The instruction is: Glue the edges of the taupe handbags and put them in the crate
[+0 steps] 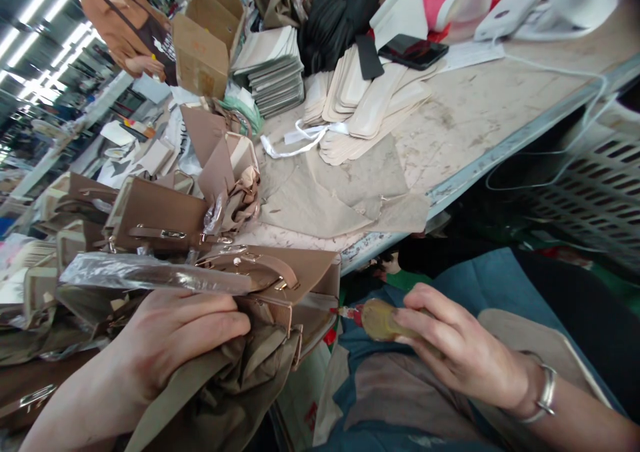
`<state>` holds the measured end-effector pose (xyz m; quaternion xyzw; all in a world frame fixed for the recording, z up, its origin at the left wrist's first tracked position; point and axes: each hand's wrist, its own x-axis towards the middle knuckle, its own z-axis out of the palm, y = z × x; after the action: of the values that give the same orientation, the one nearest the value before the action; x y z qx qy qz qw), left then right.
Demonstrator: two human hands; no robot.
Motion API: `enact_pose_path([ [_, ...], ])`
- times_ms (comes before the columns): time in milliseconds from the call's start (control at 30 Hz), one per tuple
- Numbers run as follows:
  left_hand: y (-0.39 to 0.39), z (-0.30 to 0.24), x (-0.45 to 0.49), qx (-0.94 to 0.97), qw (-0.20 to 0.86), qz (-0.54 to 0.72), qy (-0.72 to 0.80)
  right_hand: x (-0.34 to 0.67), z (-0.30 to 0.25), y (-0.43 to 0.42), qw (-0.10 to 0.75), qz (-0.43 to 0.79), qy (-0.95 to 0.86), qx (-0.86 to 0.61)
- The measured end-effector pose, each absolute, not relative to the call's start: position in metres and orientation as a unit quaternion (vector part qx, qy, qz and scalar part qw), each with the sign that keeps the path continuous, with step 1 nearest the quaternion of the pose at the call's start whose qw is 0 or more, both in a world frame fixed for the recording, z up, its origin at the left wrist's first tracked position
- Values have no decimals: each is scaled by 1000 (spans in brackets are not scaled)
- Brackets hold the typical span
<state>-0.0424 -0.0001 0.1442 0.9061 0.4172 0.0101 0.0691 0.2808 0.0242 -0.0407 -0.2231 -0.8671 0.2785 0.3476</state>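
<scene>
A tan handbag (310,265) lies on its side at the table's front edge, its olive lining (235,385) pulled out below. My left hand (185,332) grips the bag and lining, fingers closed and thumb hidden. A handle in clear plastic wrap (155,273) runs just above that hand. In my right hand (445,339) is a small yellowish squeeze bottle with a red nozzle (376,319), fingers wrapped round it. The nozzle points left at the bag's open side edge, close to it; whether it touches I cannot tell.
More tan handbags (155,215) crowd the left side. Stacked panels (275,72), pale flat pieces (360,105) and a phone (415,52) lie on the table (475,112). A slatted plastic basket (590,185) stands right. A person (125,25) is near a cardboard box (207,39).
</scene>
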Motion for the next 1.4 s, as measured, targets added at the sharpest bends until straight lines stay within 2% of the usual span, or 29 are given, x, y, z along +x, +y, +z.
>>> enact_pose_path([
  [133, 7, 146, -35, 909, 80, 11, 410, 278, -42, 29, 329, 278, -880, -203],
  [367, 20, 147, -37, 912, 67, 37, 402, 282, -41, 31, 372, 265, -864, -214],
  [567, 22, 146, -42, 916, 63, 6, 397, 281, -42, 34, 347, 273, -873, -207],
  [767, 25, 146, -41, 911, 73, 1, 406, 284, -43, 35, 383, 243, -865, -214],
  [900, 28, 142, -35, 906, 58, 50, 416, 284, -37, 36, 359, 273, -867, -210],
  [1000, 30, 141, -34, 905, 68, 66, 415, 281, -33, 39, 335, 244, -891, -186],
  [1167, 34, 142, -40, 905, 106, 51, 409, 281, -29, 46, 349, 191, -903, -164],
  [1267, 37, 142, -41, 902, 95, 71, 416, 283, -26, 47, 360, 233, -882, -195],
  [1400, 42, 145, -41, 920, 96, 33, 379, 284, -25, 47, 322, 268, -889, -184],
])
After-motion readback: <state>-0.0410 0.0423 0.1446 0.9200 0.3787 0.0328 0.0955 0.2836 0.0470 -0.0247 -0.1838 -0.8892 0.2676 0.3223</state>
